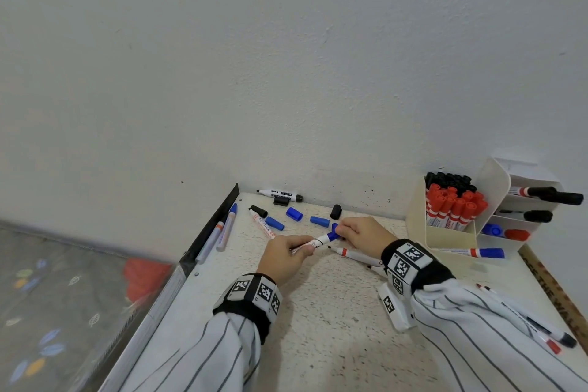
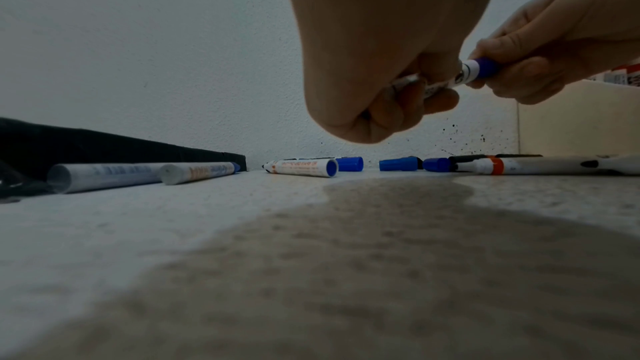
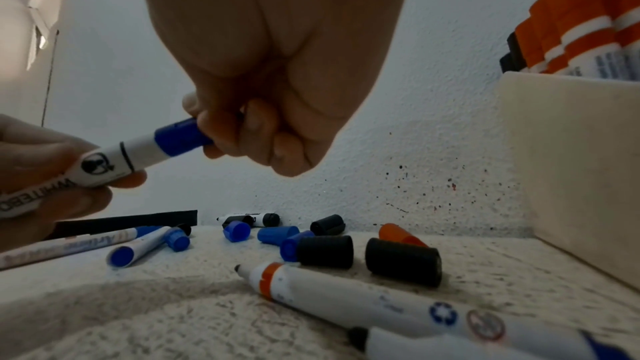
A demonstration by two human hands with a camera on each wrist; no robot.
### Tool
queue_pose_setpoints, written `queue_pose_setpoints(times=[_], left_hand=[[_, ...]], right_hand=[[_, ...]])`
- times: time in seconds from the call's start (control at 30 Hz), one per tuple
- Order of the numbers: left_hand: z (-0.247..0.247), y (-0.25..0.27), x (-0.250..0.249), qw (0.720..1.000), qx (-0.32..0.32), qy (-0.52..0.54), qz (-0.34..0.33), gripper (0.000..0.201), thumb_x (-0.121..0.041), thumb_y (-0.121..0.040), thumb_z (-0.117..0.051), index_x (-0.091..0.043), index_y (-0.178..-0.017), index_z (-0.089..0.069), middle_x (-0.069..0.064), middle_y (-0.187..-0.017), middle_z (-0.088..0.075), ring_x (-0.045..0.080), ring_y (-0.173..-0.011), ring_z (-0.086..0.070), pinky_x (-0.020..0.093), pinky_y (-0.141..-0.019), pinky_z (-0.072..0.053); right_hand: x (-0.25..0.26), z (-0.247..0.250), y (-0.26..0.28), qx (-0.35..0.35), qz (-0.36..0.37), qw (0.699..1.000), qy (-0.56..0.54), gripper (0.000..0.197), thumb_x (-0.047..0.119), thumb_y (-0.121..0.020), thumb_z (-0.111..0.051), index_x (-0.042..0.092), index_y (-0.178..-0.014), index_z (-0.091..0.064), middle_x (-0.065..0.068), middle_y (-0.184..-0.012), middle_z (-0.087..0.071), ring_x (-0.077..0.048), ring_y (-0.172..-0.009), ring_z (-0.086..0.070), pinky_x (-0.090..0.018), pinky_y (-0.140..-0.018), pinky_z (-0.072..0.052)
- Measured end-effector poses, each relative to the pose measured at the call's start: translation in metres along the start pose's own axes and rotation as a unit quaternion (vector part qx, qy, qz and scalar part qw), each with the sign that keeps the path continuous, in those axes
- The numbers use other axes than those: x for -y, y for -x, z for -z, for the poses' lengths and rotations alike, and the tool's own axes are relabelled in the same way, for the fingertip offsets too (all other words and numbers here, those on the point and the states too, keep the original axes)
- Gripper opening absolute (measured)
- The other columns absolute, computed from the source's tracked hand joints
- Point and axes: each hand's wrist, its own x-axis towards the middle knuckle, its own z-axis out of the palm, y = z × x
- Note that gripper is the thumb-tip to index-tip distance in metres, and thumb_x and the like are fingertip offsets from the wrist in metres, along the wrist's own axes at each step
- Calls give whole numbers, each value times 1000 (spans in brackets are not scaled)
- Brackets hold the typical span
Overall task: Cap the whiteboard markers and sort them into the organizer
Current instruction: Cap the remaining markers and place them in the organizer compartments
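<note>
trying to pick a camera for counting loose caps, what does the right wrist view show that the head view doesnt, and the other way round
Only the right wrist view shows an orange cap tucked behind two black caps.

Only the head view shows the organizer's side compartments and the markers near the right sleeve.

Both show the left hand holding a marker while the right hand grips its blue cap.

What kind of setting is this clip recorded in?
Probably a plain indoor desk or craft corner, not clearly a classroom or office. A speckled tabletop is pushed against a bare white wall flecked with ink, and a cream organizer full of capped markers sits among loose whiteboard markers and caps.
</note>
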Motion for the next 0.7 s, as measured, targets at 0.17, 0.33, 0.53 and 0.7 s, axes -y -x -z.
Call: queue_pose_setpoints(times=[0.17, 0.33, 0.53, 0.7], left_hand=[[2, 0, -1, 1000, -24, -1, -1, 31, -12, -82, -68, -15, -112, -67, -2, -102, -69, 3, -87, -59, 8, -77, -43], [0, 2, 0, 1000, 9, 16, -6, 29, -16, -84, -67, -14, -113, -67, -1, -100, -70, 1, -84, -59, 9, -75, -43], [-1, -2, 3, 998, 53, 43, 0, 25, -20, -92, -55, -15, -115, -65, -9, -64, -59, -8, -52, -47, 4, -56, -37], [-1, -1, 1, 998, 41, 50, -1, 23, -21, -92, -56, -16, -111, -67, -10, -64, -58, -5, -58, -48, 8, -61, -38]], right_hand=[[-3, -6, 4, 9, -26, 1000, 8, 36, 33, -99, -34, 26, -68, -50, 7, -66, -49, -7, -60, -41, -20, -59, -32], [-4, -9, 7, 19, -17, 1000, -7, 34, 32, -99, -33, 25, -70, -48, 7, -64, -44, -7, -59, -38, -18, -58, -30], [-5, -8, 8, -12, 48, 999, -11, 16, 17, -95, -46, 27, -84, -53, 7, -66, -46, -8, -59, -39, -17, -56, -30], [-5, -9, 10, -40, 63, 997, -34, 11, 18, -91, -52, 28, -88, -56, 6, -69, -50, -10, -62, -43, -18, -60, -35]])
